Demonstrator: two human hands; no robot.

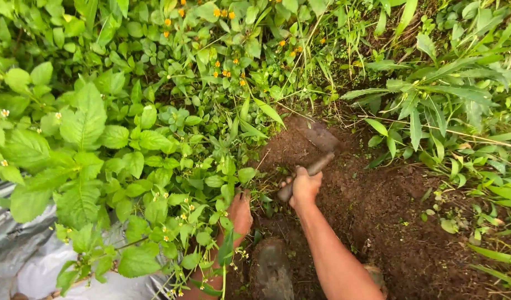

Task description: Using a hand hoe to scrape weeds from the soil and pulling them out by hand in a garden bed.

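Dark, crumbly soil fills the bare patch we are working, edged all round by green weeds with broad, toothed leaves and small orange flowers farther back. Our right hand is wrapped shut around the wooden handle of a hoe, gripping it low so the flat metal blade, caked with earth, bites into the ground right at the weed line. The handle looks smooth and rounded, worn dull; the blade is a blunt, greyish slab lying just beyond the knuckles, half sunk in loose dirt.

Our left hand reaches into the weeds at the edge of the patch, fingers buried among stems and leaves, so we cannot tell how far it is closed or whether it has hold of a stalk. It sits near the hoe, seemingly to part or steady the growth where the blade cuts.

A muddy boot stands on the soil between our arms. At lower left lies a crinkled grey plastic sheet, partly hidden under leaves.
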